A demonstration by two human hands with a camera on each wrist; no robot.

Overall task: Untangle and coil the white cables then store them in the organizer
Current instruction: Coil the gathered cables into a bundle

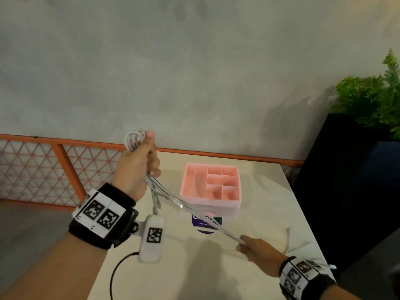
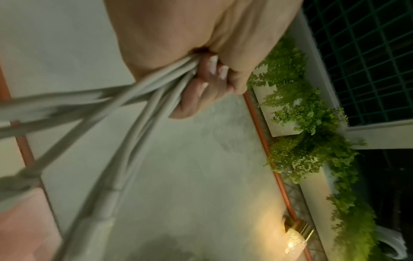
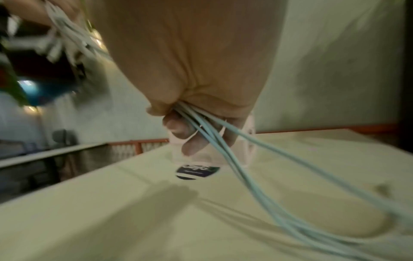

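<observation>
Setting: a grey plastered wall is standing behind a pale table (image 1: pixel 249 267), with an orange lattice railing (image 1: pixel 54 169) running along the table's far edge and a potted fern (image 1: pixel 372 98) sitting off its right edge.

Item 1, white cables (image 1: pixel 194 211): one bundle of several strands, count not resolvable because of blur. It is hanging in the air above the table, stretching from upper left to lower right, in front of the organizer. A loose tail (image 1: pixel 287 239) is trailing on the table near the right edge.

Item 2, organizer (image 1: pixel 211 202): one pink tray, six compartments visible, all showing empty. It is sitting toward the table's far edge, just behind a round dark sticker (image 1: pixel 205 224).

Item 3, left hand (image 1: pixel 138 167): raised, fist clenched round the bundle, with looped ends (image 1: pixel 135 137) sticking out above it.

Item 4, right hand (image 1: pixel 257 246): low near the front right, fingers curled round the same strands, pulling them taut.

Item 5, wrist units: two, one on each forearm, both bearing black-and-white markers.

Step in hand, as judged: straightening and gathering the strands ahead of coiling. Nothing is stored yet.

Next move, as judged: winding the taut length round the left hand's loops calls for feeding slack evenly, minding the trailing tail so it is not snagging.
</observation>
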